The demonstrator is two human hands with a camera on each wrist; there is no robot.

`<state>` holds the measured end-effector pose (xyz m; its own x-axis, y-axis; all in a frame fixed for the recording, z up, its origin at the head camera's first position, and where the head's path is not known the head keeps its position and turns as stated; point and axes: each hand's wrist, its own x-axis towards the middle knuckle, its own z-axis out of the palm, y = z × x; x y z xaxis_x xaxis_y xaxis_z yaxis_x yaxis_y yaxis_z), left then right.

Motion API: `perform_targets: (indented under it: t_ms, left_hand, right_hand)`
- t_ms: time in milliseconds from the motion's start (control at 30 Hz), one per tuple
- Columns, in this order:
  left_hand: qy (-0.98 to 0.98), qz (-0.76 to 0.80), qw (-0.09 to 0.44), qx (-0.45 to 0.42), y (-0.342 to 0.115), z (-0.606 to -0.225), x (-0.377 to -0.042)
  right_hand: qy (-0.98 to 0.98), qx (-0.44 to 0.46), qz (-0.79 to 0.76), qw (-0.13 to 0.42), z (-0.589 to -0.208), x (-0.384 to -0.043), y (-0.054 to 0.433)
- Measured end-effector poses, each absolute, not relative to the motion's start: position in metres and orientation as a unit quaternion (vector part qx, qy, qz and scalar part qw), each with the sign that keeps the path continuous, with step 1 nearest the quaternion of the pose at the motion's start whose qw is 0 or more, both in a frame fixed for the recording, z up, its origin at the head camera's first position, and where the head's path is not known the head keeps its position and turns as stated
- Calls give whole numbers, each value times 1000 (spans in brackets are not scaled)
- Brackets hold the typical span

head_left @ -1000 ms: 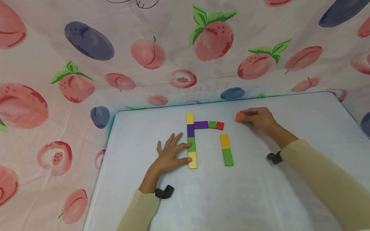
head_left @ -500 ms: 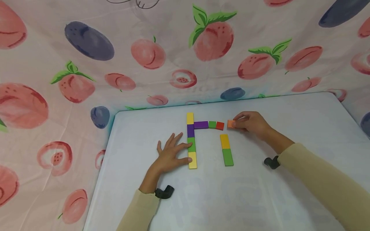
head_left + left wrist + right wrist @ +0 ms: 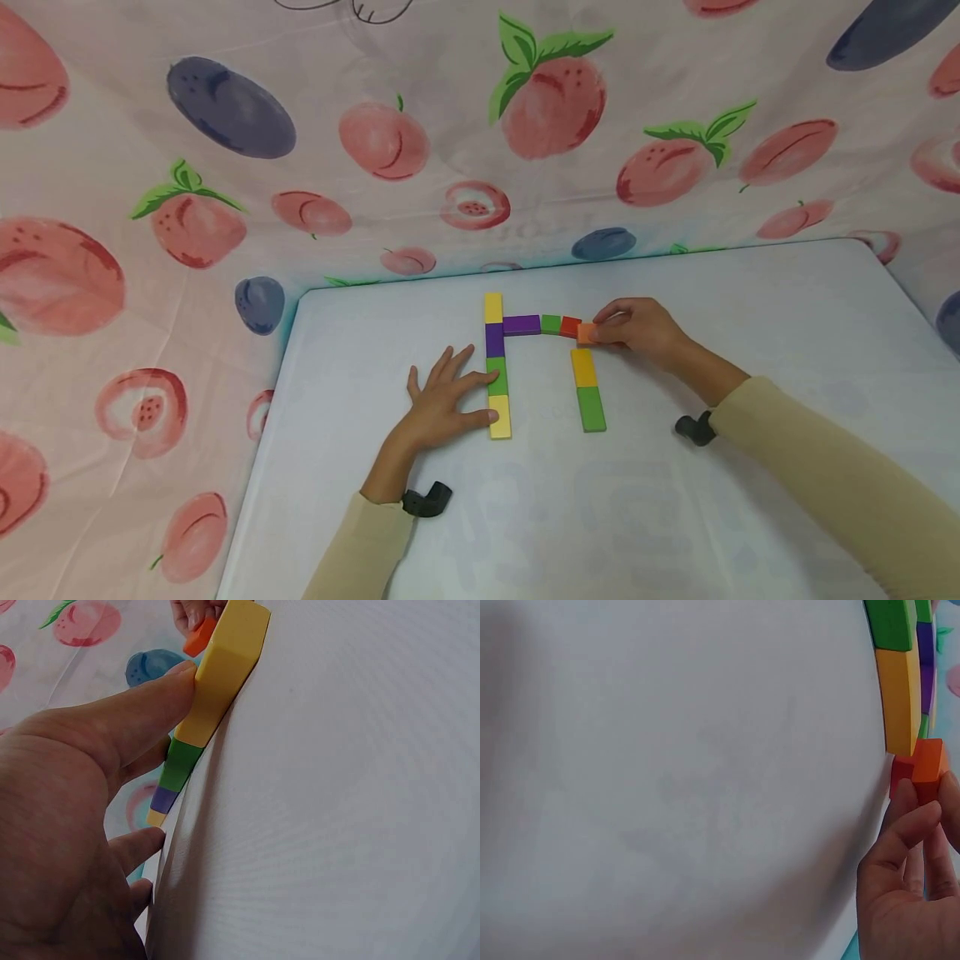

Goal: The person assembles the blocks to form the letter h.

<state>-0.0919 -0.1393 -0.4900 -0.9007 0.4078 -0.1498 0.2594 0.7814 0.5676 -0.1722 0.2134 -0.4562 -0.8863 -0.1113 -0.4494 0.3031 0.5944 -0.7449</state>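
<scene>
My right hand (image 3: 637, 332) pinches a small orange block (image 3: 587, 334) between thumb and fingers, at the right end of a row made of a purple block (image 3: 522, 325), a small green block (image 3: 551, 324) and a red block (image 3: 570, 326). Just below the orange block lies a yellow-orange block (image 3: 583, 367), with a longer green block (image 3: 592, 408) under it. My left hand (image 3: 438, 408) is spread, thumb on the pale yellow block (image 3: 499, 417) and index finger on the green block (image 3: 497, 377) of the left column. In the right wrist view the orange block (image 3: 928, 766) hides part of the red one.
A purple block (image 3: 495, 340) and a yellow block (image 3: 492, 307) top the left column. White cloth covers the table (image 3: 600, 517). A fruit-print curtain (image 3: 450, 75) rises behind and at the left. Dark wrist cameras (image 3: 427, 499) stick out from both sleeves.
My right hand has moved left and slightly nearer, bringing the orange block from the right up to the red block's end. My left hand has stayed in place.
</scene>
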Motion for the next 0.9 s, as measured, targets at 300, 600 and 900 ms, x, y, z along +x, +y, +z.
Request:
perform_targets:
  t_ms: [300, 600, 900]
  left_hand:
    - [932, 283, 134, 182, -140, -489, -92]
    - [932, 284, 128, 183, -140, -490, -91]
    - [933, 280, 131, 184, -141, -491, -92]
  right_hand:
    - [874, 42, -431, 220, -460, -172, 206]
    - [872, 41, -435, 222, -458, -169, 203]
    - [868, 32, -439, 230, -457, -170, 202]
